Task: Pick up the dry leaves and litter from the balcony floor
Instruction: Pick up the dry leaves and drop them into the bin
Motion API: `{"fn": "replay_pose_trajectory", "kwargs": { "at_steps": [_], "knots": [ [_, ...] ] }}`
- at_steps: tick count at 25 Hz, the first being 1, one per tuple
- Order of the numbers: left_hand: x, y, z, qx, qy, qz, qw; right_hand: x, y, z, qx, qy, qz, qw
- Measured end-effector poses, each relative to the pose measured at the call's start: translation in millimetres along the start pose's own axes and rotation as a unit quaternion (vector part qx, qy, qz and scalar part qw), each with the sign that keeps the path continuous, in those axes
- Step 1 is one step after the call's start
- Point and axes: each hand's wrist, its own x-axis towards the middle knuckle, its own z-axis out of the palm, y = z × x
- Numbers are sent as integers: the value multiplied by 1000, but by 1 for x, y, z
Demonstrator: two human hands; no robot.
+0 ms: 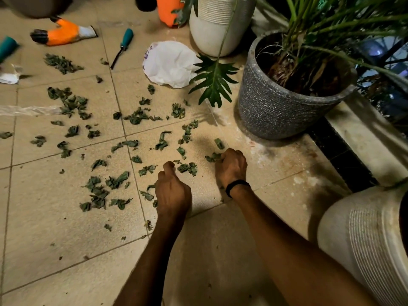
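Observation:
Several dry green leaves lie scattered over the beige tiled balcony floor. My left hand is low over the floor with its fingers curled, beside a small leaf clump; what it holds is hidden. My right hand, with a black band on the wrist, grips a bunch of dry leaves at its fingertips. A crumpled white paper plate lies on the floor further away. A clear plastic wrapper lies at the left edge.
A grey speckled plant pot stands to the right, a white ribbed pot behind it and another white pot at the near right. An orange glove, a teal-handled screwdriver and an orange container lie far back.

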Motion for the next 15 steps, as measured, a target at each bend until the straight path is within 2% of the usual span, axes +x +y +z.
{"fn": "replay_pose_trajectory", "kwargs": {
  "at_steps": [5, 10, 15],
  "knots": [
    [5, 2, 13, 60, -22, 9, 998, -1, -6, 11, 21, -89, -65, 994],
    [12, 0, 33, 157, 1, 37, 987, -7, 0, 23, -32, -25, -139, 989],
    [13, -12, 38, 187, 28, 108, 976, 14, -11, 3, 66, 24, -24, 997]
  ]
}}
